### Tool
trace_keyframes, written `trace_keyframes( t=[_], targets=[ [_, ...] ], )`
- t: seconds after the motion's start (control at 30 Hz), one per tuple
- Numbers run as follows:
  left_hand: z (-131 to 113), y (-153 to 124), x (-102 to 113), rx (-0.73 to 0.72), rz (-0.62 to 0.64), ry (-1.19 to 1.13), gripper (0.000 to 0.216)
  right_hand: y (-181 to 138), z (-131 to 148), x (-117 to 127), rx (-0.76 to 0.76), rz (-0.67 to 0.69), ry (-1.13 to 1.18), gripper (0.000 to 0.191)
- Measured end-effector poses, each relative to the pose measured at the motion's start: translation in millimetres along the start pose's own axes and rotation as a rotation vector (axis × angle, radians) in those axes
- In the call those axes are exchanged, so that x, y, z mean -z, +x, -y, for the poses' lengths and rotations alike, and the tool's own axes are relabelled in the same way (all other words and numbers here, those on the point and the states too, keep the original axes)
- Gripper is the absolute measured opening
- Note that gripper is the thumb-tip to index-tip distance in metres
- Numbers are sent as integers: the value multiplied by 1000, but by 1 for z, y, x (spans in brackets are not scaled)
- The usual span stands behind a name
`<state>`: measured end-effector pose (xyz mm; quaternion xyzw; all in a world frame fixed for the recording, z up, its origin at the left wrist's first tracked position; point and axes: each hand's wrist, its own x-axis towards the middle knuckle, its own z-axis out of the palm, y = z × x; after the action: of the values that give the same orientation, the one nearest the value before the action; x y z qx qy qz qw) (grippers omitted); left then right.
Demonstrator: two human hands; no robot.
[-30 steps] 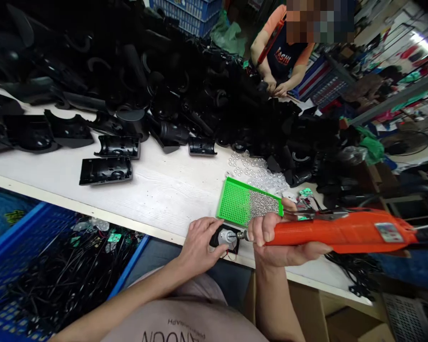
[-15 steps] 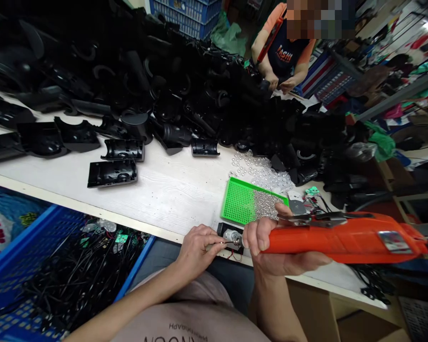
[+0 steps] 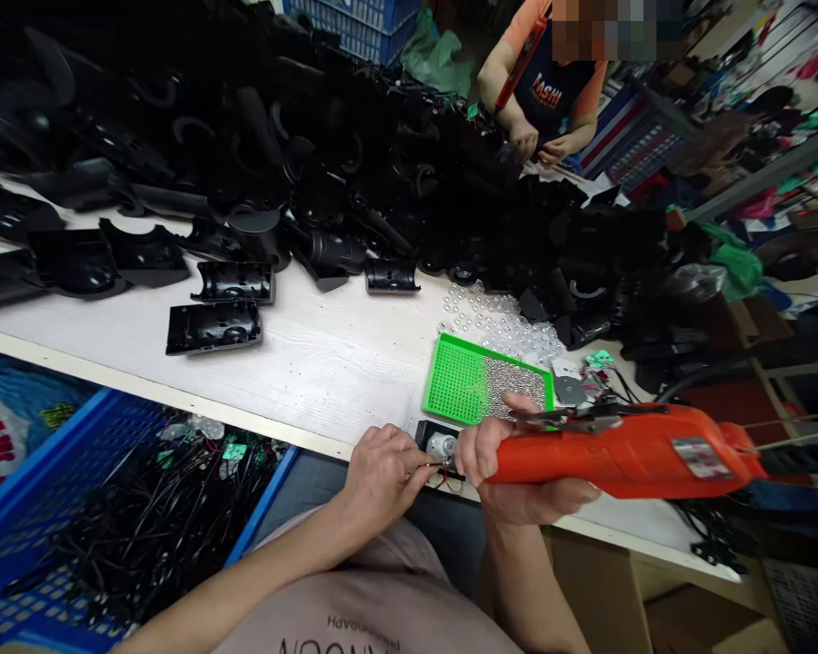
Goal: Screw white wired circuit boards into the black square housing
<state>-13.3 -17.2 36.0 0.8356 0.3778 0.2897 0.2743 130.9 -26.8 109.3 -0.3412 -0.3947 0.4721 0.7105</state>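
My right hand [image 3: 511, 472] is wrapped round an orange electric screwdriver [image 3: 606, 454], held nearly level with its tip to the left. Beside that tip, my left hand [image 3: 388, 472] pinches something small and thin between thumb and fingertips; it is too small to make out. Just behind the fingertips a black housing [image 3: 425, 434] with a round silvery part [image 3: 441, 444] lies at the table edge, partly hidden by my right hand. Thin red wires hang from it. Past the screwdriver, a green tray [image 3: 450, 377] holds many small metal screws [image 3: 514, 383] at its right side.
Black plastic shells [image 3: 214, 327] lie on the white table [image 3: 341, 363] and pile up behind. Clear plastic pieces [image 3: 497, 322] lie beyond the tray. A blue crate [image 3: 14, 545] of wired parts stands at lower left. A co-worker [image 3: 545, 100] works across the table.
The screwdriver and my right hand have shifted a little left, so more of the tool's rear end and cord shows. My left hand keeps its pinch in nearly the same place.
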Motion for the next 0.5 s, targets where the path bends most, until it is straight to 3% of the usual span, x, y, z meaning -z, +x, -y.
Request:
trace_keyframes(
  t=[0.27, 0.5],
  targets=[
    [2, -5, -4, -18, -58, -54, 18, -6, 0, -1, 4, -1, -25, 67],
    [4, -9, -9, -39, -20, -116, 17, -9, 5, -3, 6, -6, -35, 67]
  ],
)
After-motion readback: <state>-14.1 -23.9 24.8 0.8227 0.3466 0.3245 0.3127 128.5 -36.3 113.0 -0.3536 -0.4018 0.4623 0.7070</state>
